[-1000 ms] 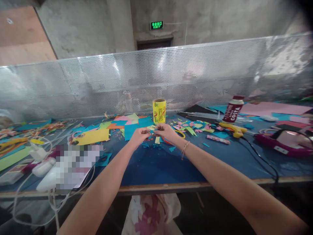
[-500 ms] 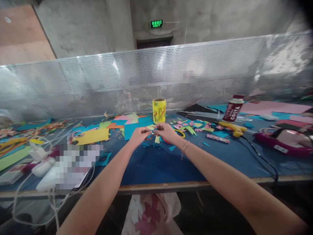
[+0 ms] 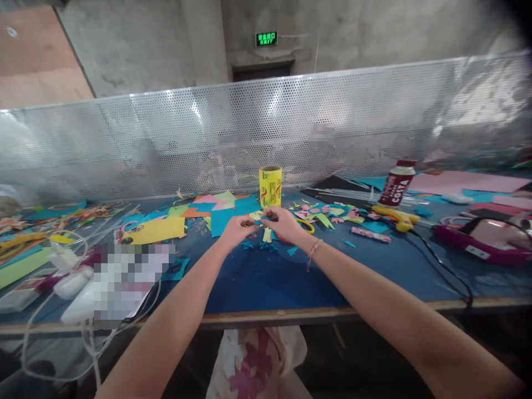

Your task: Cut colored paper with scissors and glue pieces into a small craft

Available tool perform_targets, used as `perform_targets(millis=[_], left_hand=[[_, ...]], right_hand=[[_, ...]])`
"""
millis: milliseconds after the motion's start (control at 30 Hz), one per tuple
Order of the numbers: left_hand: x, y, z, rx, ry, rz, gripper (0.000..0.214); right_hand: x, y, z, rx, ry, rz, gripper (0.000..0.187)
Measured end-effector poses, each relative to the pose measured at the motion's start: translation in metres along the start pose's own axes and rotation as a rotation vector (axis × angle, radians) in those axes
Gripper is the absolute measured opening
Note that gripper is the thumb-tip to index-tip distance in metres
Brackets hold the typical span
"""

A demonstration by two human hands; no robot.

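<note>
Both arms were stretched forward over the blue-covered worktable (image 3: 266,282). The left hand (image 3: 236,229) and the right hand (image 3: 283,222) met above the table's middle, with fingertips pressed together on a small blue paper cut-out (image 3: 258,221) pinched between them. The cut-out was held just above the tabletop, in front of the upright yellow roll of printed tape (image 3: 270,187); its shape was too small to make out. A thin bead bracelet (image 3: 312,253) hung at the right wrist. Loose blue paper scraps (image 3: 266,247) lay directly below the hands, and a strip of pale yellow paper (image 3: 267,235) lay among them. To the left lay a yellow paper sheet (image 3: 157,230), and further left a white charger with cable (image 3: 71,281). To the right were pink and green paper shapes (image 3: 328,213), a yellow glue gun (image 3: 395,218) with a black cord, a dark bottle with a white cap (image 3: 396,184), and a magenta appliance (image 3: 482,243). A perforated metal screen (image 3: 166,138) closed the far edge of the table.
</note>
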State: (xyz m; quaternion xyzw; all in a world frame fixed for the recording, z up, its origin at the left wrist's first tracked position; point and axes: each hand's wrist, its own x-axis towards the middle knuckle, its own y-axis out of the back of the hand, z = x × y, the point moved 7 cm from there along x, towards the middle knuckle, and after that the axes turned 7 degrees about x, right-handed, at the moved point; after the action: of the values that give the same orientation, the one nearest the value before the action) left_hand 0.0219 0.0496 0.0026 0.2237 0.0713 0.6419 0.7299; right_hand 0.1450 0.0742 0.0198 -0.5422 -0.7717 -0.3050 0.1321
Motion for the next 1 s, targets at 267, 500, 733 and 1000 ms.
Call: perform_targets(millis=[267, 500, 733, 1000], left_hand=[[0.000, 0.001, 0.001, -0.031, 0.003, 0.011, 0.024], [-0.001, 0.002, 0.001, -0.030, -0.012, 0.038, 0.022], [0.003, 0.013, 0.003, 0.155, -0.081, 0.119, 0.024], [0.003, 0.012, -0.006, 0.233, 0.014, 0.086, 0.025]], right_hand=[[-0.001, -0.002, -0.003, 0.000, 0.013, -0.009, 0.012], [-0.001, -0.001, -0.004, -0.024, 0.009, -0.015, 0.011], [-0.002, 0.003, -0.012, -0.185, 0.062, 0.022, 0.021], [-0.014, 0.132, 0.011, -0.922, -0.392, 0.046, 0.023]])
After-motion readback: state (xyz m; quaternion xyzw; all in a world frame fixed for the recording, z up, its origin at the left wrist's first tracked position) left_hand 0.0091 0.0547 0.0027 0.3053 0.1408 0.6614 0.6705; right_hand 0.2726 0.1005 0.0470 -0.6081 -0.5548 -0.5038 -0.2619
